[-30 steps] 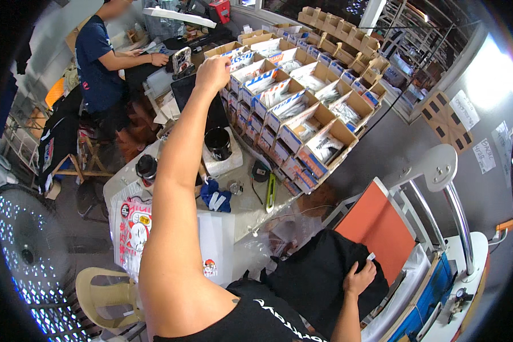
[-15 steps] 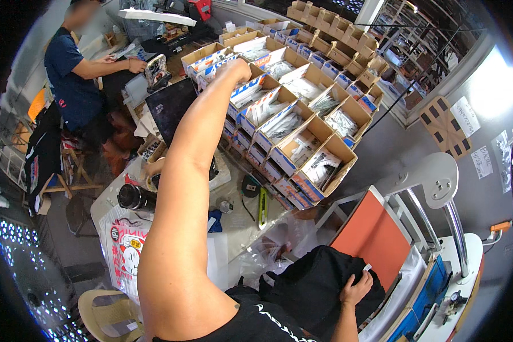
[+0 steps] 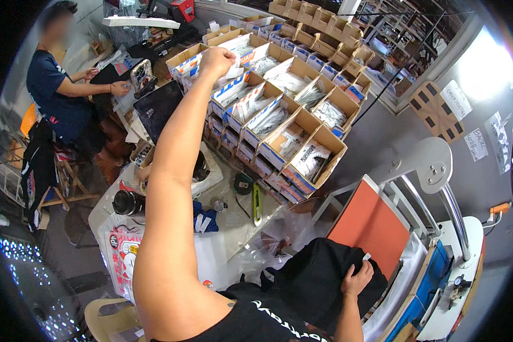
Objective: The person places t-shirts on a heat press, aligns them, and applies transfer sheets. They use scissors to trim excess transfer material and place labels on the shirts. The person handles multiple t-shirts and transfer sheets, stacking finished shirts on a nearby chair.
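Stretched far forward, my left hand (image 3: 215, 64) is above a cardboard bin in the rack of bins (image 3: 271, 149). Its fingers are pinched on a small white slip (image 3: 232, 69), whose print is too small to make out. My right hand (image 3: 357, 279) lies on a black garment (image 3: 319, 279) spread over the near end of an orange-red press pad (image 3: 366, 221). The fingers of this hand are bent, and a small white tag (image 3: 367, 256) shows at their tips; whether they grip it is unclear. Several bins hold white and clear packets.
The heat press arm (image 3: 433, 165) rises at the right. A black tape measure (image 3: 243, 183), a green cutter knife (image 3: 257, 205) and a dark bottle (image 3: 126, 202) are on the table (image 3: 222, 251). Another person (image 3: 62, 91) works at the far left; a plastic chair (image 3: 111, 319) stands near left.
My left hand has lifted out of the bin, shifting slightly left, and a white slip now shows in its fingers. My right hand stays on the garment. The view has shifted a little.
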The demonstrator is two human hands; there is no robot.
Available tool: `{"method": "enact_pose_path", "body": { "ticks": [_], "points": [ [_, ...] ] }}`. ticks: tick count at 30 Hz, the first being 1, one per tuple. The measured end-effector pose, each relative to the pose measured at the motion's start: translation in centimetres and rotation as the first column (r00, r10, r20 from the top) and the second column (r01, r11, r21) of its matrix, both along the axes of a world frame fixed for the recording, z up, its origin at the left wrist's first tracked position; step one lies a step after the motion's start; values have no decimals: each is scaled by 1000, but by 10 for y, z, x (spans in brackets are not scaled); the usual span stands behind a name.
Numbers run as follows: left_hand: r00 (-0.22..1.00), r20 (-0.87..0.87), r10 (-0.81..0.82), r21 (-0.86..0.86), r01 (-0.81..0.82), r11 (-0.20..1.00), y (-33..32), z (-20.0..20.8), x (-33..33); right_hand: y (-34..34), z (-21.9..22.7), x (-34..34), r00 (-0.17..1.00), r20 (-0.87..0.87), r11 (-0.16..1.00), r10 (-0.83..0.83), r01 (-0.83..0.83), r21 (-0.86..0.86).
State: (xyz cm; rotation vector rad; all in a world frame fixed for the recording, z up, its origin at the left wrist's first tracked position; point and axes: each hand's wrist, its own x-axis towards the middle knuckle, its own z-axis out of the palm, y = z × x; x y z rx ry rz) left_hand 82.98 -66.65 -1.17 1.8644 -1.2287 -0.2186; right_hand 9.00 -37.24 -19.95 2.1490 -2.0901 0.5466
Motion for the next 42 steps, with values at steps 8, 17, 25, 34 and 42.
{"method": "enact_pose_path", "body": {
  "ticks": [8,17,25,34,42],
  "points": [
    [972,-232,37,-118,-66,991,29,-1,4,1,-6,-6,1000,3,999,21,-21,-34],
    [774,-392,-498,-389,351,852,167,4,-188,7,35,3,951,248,957,187,-119,-263],
    [205,-506,-838,88,979,186,311,-126,-517,74,58,-16,415,875,680,-248,-569,462],
    [526,311,-792,-24,837,547,275,-172,-594,-7,33,-72,511,712,827,-481,-6,563],
    [531,391,-752,44,805,592,273,-194,-609,21,13,-73,957,284,998,56,-43,-52]
  ]
}}
